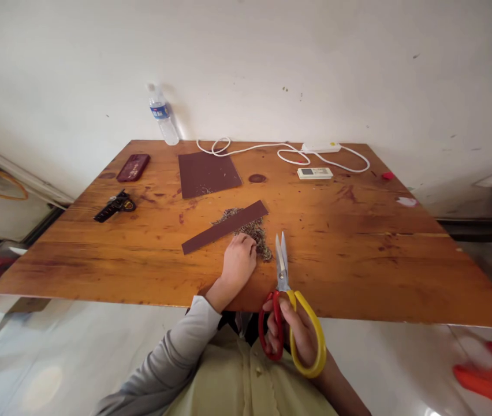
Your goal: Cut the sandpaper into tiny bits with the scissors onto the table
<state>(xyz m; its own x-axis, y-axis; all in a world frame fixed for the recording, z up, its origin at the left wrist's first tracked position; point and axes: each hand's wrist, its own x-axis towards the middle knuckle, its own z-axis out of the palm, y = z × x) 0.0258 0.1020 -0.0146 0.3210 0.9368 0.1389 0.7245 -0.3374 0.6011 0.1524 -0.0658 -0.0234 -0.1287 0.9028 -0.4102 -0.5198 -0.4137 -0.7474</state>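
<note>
My right hand (300,329) grips a pair of scissors (281,276) with one red and one yellow handle; the blades point away from me and stand slightly apart. My left hand (238,263) rests on the near side of a pile of brown-grey shreds (255,231), fingers curled against it. Whether those fingers pinch any shreds is hidden. Across the pile lies a dark maroon strip (224,227), slanting up to the right. Farther back is a larger maroon sheet (209,175) with a few shreds on it.
On the wooden table (358,260), a water bottle (163,118), a dark red phone (133,167) and a black hair clip (115,207) stand or lie at left. A white power strip (321,147) with its cord and a remote control (315,173) lie at the back right.
</note>
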